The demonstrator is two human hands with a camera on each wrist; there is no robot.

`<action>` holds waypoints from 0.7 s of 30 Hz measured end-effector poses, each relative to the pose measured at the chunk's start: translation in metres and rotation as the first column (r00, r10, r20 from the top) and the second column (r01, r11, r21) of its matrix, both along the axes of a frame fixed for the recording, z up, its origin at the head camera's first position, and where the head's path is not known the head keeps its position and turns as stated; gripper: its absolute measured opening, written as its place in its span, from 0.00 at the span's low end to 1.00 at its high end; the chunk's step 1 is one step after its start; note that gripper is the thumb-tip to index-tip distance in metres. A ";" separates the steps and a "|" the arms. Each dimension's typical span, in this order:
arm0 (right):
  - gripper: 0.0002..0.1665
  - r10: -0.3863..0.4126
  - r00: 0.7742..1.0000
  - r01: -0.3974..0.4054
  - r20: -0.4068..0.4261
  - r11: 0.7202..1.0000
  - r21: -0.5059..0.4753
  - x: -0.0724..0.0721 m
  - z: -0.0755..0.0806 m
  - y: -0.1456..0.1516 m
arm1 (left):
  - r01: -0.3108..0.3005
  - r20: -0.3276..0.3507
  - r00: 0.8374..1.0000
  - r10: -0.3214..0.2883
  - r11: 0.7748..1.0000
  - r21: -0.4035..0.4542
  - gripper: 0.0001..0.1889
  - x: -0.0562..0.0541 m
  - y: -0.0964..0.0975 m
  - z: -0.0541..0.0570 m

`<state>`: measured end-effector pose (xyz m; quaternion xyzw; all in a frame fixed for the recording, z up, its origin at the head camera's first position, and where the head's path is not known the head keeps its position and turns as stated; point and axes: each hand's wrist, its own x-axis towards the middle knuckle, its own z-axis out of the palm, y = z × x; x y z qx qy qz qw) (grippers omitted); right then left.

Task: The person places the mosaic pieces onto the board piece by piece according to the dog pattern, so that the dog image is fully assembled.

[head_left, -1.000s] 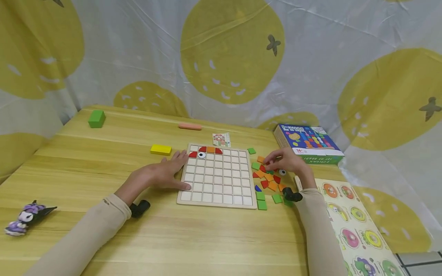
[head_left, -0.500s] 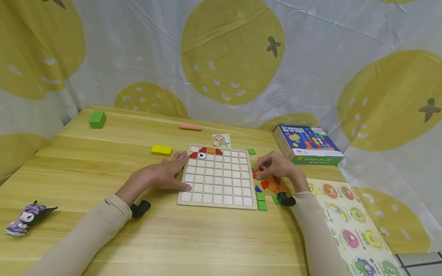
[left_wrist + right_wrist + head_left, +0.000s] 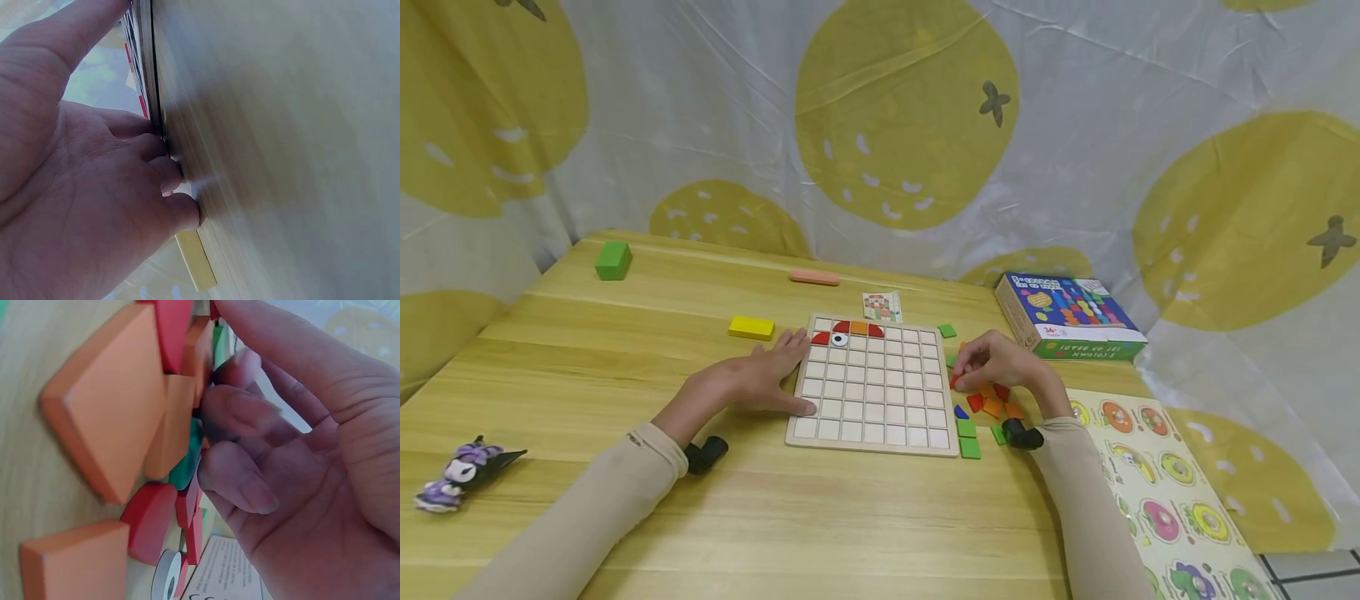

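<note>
A wooden grid board (image 3: pixel 876 447) lies mid-table, with two red quarter-round tiles, an orange square tile (image 3: pixel 859 328), another red tile (image 3: pixel 821 338) and an eye tile (image 3: pixel 839 340) in its upper left cells. My left hand (image 3: pixel 752 382) rests along the board's left edge, thumb on the lower left cells, fingers spread out. Beside the board's right edge, my right hand (image 3: pixel 1000 364) pinches a small red tile (image 3: pixel 954 381) between thumb and fingers. Loose orange, red and green tiles lie beneath it; an orange tile (image 3: pixel 109 406) shows large in the right wrist view.
Green square tiles (image 3: pixel 968 447) and a blue tile (image 3: pixel 961 412) lie by the board's right side. Behind it is a picture card (image 3: pixel 882 306). A boxed toy (image 3: pixel 1071 312) and a fruit puzzle board (image 3: pixel 1165 467) stand right; a yellow block (image 3: pixel 751 327), green block (image 3: pixel 613 261) and figurine (image 3: pixel 460 475) lie left.
My right hand has moved left and a little nearer, from over the tile pile to the board's right edge, pinching a red tile. My left hand stays at the board's left edge.
</note>
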<state>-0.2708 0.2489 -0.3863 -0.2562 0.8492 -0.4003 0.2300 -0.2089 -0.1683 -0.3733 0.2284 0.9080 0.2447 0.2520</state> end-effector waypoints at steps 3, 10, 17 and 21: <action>0.04 -0.004 1.000 0.004 -0.009 1.000 0.007 0.001 0.003 -0.001 | -0.001 0.000 1.000 0.001 1.000 0.000 0.61 0.000 0.000 0.000; 0.05 -0.070 0.998 0.070 -0.005 0.998 -0.008 0.002 0.012 -0.012 | -0.001 -0.004 1.000 0.001 1.000 -0.002 0.61 0.000 -0.002 0.001; 0.07 -0.113 0.993 0.113 0.018 0.993 -0.023 0.004 0.019 -0.050 | 0.010 -0.013 1.000 -0.010 1.000 0.000 0.61 0.001 -0.004 0.002; 0.06 -0.141 0.989 0.143 0.034 0.988 -0.062 0.005 0.015 -0.073 | 0.007 -0.003 1.000 -0.007 1.000 0.000 0.61 0.000 -0.002 0.001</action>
